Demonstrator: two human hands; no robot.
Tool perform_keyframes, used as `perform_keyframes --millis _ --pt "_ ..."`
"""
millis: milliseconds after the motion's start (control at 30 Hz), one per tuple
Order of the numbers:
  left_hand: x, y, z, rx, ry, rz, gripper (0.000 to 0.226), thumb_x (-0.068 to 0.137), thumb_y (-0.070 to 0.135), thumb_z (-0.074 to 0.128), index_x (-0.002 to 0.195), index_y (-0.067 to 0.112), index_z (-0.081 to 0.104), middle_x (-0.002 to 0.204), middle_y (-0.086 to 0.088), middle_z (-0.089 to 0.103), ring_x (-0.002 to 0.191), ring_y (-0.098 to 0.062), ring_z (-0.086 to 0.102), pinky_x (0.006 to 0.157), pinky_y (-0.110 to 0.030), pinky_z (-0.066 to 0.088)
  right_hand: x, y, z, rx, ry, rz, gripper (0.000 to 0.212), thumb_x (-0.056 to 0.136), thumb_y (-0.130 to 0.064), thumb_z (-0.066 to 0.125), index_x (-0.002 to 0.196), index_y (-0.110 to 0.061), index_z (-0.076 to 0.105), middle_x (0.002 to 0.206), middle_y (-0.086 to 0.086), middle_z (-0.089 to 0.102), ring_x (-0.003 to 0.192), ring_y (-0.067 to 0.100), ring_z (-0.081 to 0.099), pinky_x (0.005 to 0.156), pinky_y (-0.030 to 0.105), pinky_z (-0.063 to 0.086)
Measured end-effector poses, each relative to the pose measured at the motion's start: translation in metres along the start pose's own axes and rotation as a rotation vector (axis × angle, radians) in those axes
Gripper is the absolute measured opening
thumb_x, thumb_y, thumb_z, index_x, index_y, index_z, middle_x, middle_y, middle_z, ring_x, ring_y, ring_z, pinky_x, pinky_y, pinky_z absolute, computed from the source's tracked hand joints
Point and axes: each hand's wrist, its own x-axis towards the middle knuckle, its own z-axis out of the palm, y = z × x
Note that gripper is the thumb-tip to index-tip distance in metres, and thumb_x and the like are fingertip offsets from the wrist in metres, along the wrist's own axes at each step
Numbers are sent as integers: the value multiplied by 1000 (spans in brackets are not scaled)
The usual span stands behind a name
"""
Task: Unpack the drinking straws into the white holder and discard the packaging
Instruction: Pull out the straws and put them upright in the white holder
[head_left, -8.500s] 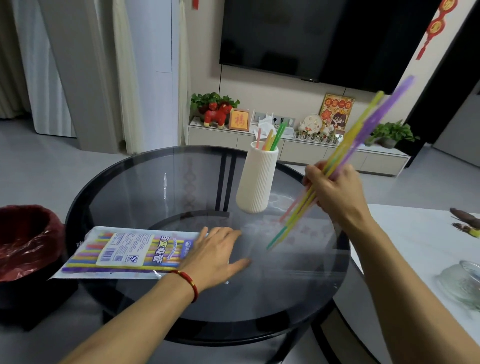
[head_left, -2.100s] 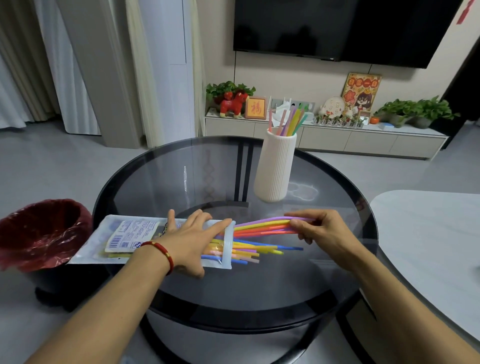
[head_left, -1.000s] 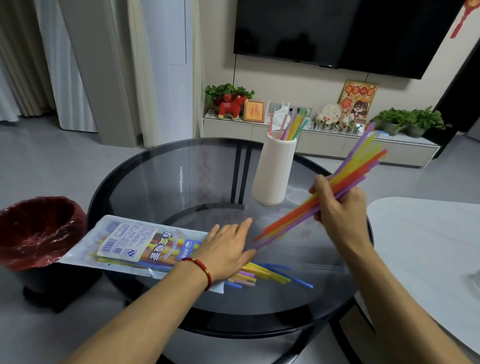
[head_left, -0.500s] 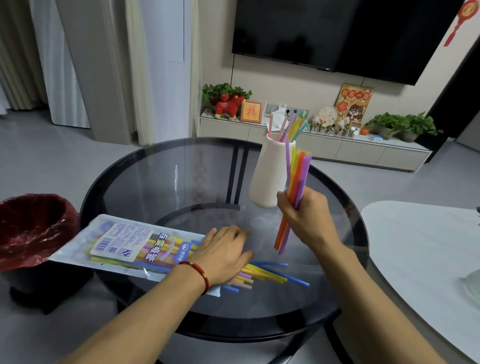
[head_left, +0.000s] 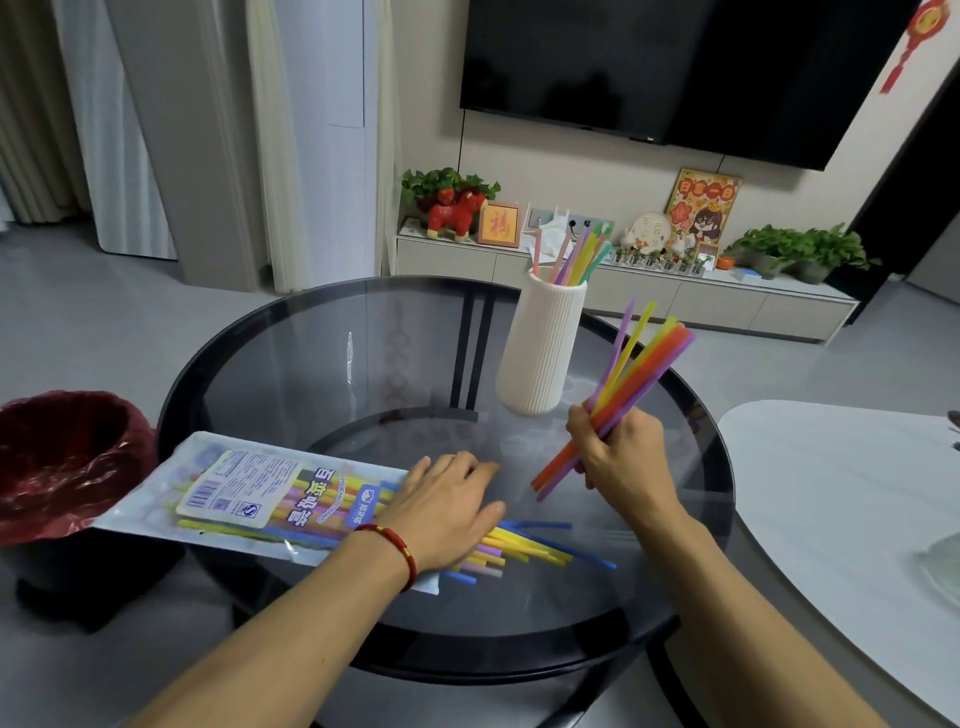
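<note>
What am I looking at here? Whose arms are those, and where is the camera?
No machine here: these are a person's two bare arms. The camera sits on the person's head and looks forward and down, so you see the hands as they do.

The right hand has a closed grip on a bunch of colourful plastic straws, tilted up beside the tall white ribbed holder. A few straws already stand in that holder.

The left hand, with a red bracelet, lies flat on the clear plastic straw packet, pinning it down. More loose straws poke out of its open end.

All this rests on a round dark glass table. Left of the table stands a bin with a red bag, probably for the empty packet.
</note>
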Motion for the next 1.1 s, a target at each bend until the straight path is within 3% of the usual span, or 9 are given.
perform_keyframes --millis 67,200,300,467,633,767,867,967,1100 --pt "-1 0 1 -4 -3 0 56 101 50 35 151 24 31 146 0 42 137 -21 37 119 -49 25 0 3 -3 21 19 36 32 102 -26 62 79 -4 68 57 8 68 43 17 67 44 25 57" --pt "2 1 1 -35 33 -6 53 101 47 37 148 22 36 140 -3 46 132 -23 40 115 -46 29 1 2 -6 46 111 93 33 100 -23 60 74 -7 72 47 4 67 38 14 65 43 17 52" --pt "9 3 -3 -90 115 4 46 102 39 40 143 19 44 133 -6 49 127 -25 42 112 -41 30 8 -10 -9 258 288 154 25 92 -24 61 72 -16 73 52 5 70 42 18 68 45 20 54" --pt "14 10 -10 -92 346 -9 31 99 27 43 124 16 59 117 -5 59 115 -23 49 104 -36 37 48 -39 -20 604 501 246 20 87 -18 62 72 -12 73 52 1 70 44 16 66 46 27 56" --pt "12 9 -15 -33 404 -99 28 93 27 45 116 21 60 111 1 60 111 -20 49 97 -36 40 107 -70 -33 634 644 187 15 86 -23 64 76 -12 66 57 -2 71 43 16 67 46 29 58" --pt "15 5 -21 -53 392 -158 30 91 25 44 118 23 58 117 2 59 116 -20 46 96 -36 40 141 -81 -26 412 667 66 30 89 -29 58 81 -3 70 65 12 72 47 19 71 45 30 58" --pt "15 6 -26 -98 385 -193 31 89 22 47 117 22 58 120 1 57 119 -20 44 97 -36 41 155 -83 -19 185 611 33 39 89 -32 53 74 0 71 58 14 71 43 18 68 48 32 59" --pt "14 8 -28 -127 395 -208 31 87 20 49 117 21 58 120 0 54 121 -20 41 98 -35 41 165 -86 -13 -52 389 29 36 91 -27 56 75 2 71 61 14 72 48 19 70 50 35 62" --pt "12 6 -29 -159 402 -215 32 88 19 52 119 22 57 123 1 52 121 -19 40 99 -32 41 177 -98 -12 -139 65 146 26 95 -23 69 96 3 73 81 18 77 66 30 77 67 45 67"
